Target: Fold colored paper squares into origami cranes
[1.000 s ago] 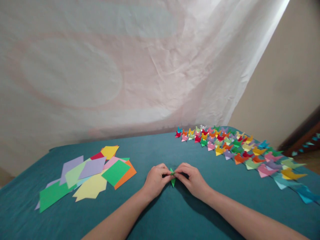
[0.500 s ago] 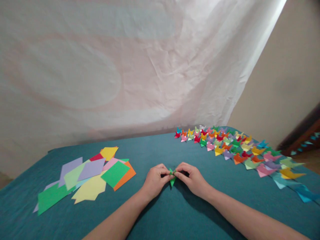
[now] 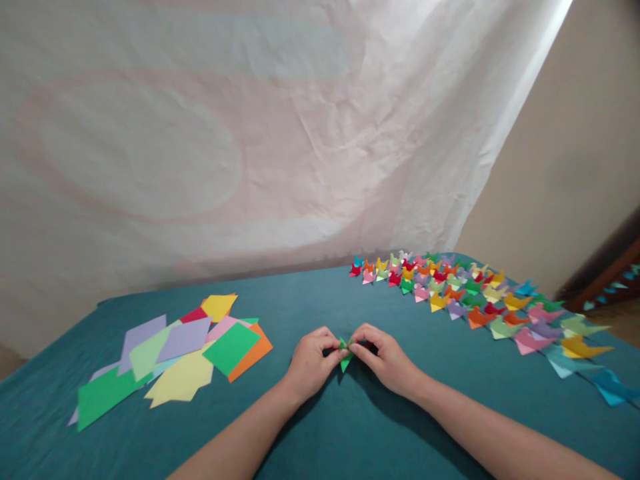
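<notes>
I am finding no readable text, number or sign; on the pale hanging sheet (image 3: pixel 300 167) I am seeing a faint pinkish ring (image 3: pixel 27 130), but I am reading no letter in it.

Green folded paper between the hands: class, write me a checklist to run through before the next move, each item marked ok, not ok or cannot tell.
1. Left hand grips the green folded paper: ok.
2. Right hand grips it from the other side: ok.
3. Its creases are crisp and even: cannot tell; it is small and partly covered.
4. Loose paper sheets lie apart from the hands: ok, off to the left.
5. Those sheets are squarely stacked: not ok, spread and overlapping at angles.
6. Folded paper figures stand apart from the hands: ok, to the right.
</notes>
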Tool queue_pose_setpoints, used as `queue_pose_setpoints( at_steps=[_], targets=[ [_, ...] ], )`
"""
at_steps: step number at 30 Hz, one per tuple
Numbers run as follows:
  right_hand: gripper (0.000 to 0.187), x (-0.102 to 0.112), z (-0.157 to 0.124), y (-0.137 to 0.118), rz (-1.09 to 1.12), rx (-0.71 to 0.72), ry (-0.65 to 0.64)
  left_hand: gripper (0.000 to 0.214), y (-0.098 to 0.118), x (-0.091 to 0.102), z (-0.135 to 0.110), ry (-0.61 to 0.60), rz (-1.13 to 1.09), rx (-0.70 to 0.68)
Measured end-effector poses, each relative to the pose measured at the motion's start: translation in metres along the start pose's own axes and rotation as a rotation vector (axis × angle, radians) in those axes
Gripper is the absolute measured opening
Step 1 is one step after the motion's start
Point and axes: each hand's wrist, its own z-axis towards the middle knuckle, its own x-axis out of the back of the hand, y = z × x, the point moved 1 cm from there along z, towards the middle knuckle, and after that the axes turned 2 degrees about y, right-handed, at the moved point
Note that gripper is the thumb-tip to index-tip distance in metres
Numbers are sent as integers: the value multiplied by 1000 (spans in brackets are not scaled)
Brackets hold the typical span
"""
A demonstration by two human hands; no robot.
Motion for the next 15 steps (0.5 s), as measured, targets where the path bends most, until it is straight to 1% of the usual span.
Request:
queue_pose_setpoints(
  at_steps=[15],
  targets=[
    [13, 0, -1, -2, -25, 0, -13, 18, 3, 0, -2, -7, 135, -56]
  ],
)
